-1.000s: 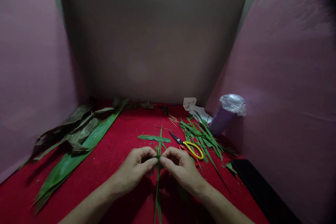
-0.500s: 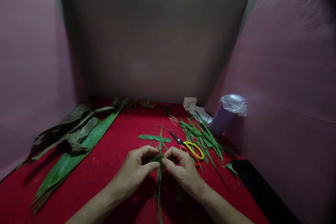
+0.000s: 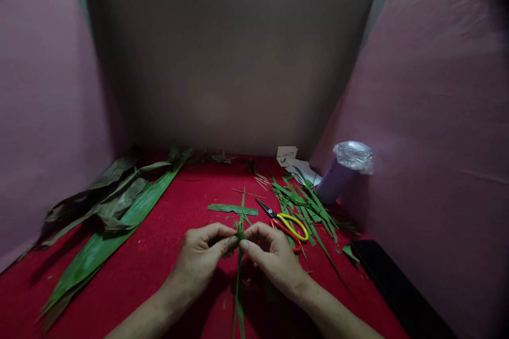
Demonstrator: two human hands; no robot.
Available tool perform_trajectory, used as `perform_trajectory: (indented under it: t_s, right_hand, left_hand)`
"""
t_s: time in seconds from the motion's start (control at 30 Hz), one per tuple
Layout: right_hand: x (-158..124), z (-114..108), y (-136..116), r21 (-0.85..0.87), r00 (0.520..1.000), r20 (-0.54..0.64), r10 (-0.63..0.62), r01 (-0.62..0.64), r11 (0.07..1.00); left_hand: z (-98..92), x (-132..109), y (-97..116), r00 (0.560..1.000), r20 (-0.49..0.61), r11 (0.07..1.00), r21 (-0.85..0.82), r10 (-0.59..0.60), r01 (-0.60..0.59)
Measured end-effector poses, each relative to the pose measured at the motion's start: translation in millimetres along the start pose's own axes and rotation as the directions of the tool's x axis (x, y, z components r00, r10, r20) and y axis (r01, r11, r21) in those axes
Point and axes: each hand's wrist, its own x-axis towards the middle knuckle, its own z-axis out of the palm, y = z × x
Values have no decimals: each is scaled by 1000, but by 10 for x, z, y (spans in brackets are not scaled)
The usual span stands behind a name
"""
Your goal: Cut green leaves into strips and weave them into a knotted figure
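Between my two hands is a small folded piece of green leaf (image 3: 240,235), pinched from both sides. My left hand (image 3: 204,254) grips its left side between thumb and forefinger. On the right side, my right hand (image 3: 268,254) presses it with thumb and fingertips. Long narrow leaf strips (image 3: 238,296) run below the fold toward me. Just beyond my fingers a flat leaf piece (image 3: 226,208) lies crosswise on the red cloth (image 3: 159,270). Scissors (image 3: 284,222) with one yellow and one red handle rest right of my right hand.
Large green leaves (image 3: 107,246) and dried brown leaves (image 3: 99,201) lie at the left. Cut leaf strips (image 3: 304,206) are heaped at the right, by a purple cup (image 3: 336,180) topped with crumpled clear plastic. White papers (image 3: 302,169) and thin sticks (image 3: 262,181) sit behind; a black slab (image 3: 397,286) lies front right.
The leaf piece between my fingers is folded smaller, and less of it shows at the left. My left hand's fingers have shifted slightly, and the strips below hang a little further left.
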Motion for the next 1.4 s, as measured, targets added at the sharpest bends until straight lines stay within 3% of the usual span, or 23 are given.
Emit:
perform_trajectory:
  t_s: [0.23, 0.43, 0.57, 0.7, 1.0, 1.4]
  right_hand:
    - [-20, -2, 20, 12, 995, -33, -92, 92, 996]
    - [-36, -6, -1, -55, 989, -53, -139, 136, 989]
    - [-59, 12, -48, -155, 982, -73, -174, 161, 975]
    - [-69, 24, -55, -160, 985, -64, -161, 149, 976]
    - [-22, -22, -66, 47, 999, 6, -33, 32, 998]
    - [-24, -5, -23, 17, 999, 2, -43, 43, 999]
  left_hand:
    - [9, 15, -56, 1000, 10, 1000, 16, 1, -1]
    - [-18, 3, 53, 999, 14, 999, 19, -33, 33]
    - [-43, 9, 104, 990, 118, 997, 6, -82, 82]
    - [-36, 27, 90, 977, 178, 989, -65, -118, 132]
    - [-55, 53, 95, 977, 133, 971, -151, -165, 184]
    - [-60, 50, 84, 969, 117, 960, -153, -219, 236]
